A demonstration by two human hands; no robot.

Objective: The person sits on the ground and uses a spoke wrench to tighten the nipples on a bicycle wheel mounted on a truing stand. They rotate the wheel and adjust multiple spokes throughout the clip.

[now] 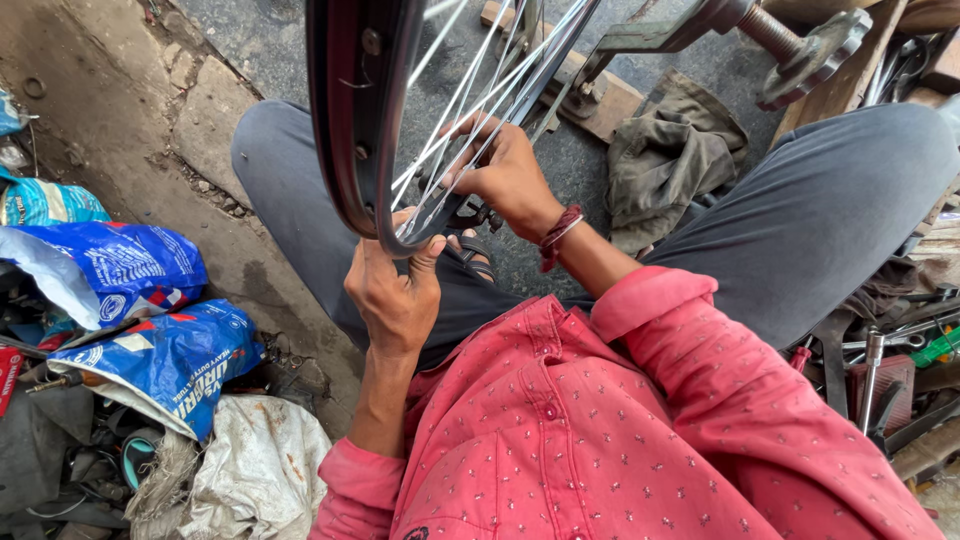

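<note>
Left hand [395, 295] is clamped around the lowest arc of the bicycle wheel rim [345, 150], thumb and fingers wrapped over the dark metal just above the lap, so the wheel is kept upright and steadied from below. Right hand [505, 175] is pushed in among the spokes [470, 120] near the centre of the frame, fingers pinched shut on something small and dark; a spoke tool is likely, though too little of it is shown to be sure. A red thread band [562, 232] is seen at that wrist.

The rim is held between the spread knees in grey trousers [830, 200], which serve as a cradle on both sides. Upper right, a grey metal stand arm [650, 38] with a threaded bolt and round nut [810, 45] is seen beside the wheel's top; whether the wheel is carried by it cannot be told.

Room is tight. On the right edge the ground is crowded with tools [880, 360] and scrap; on the left, blue printed sacks [150, 350] and a dirty white cloth [255, 470] are heaped. An olive rag [665, 150] is lying on the pavement beyond the right knee. The only bare ground is the cracked concrete [130, 110] at upper left, so any swing of the rim is best allowed that way.
</note>
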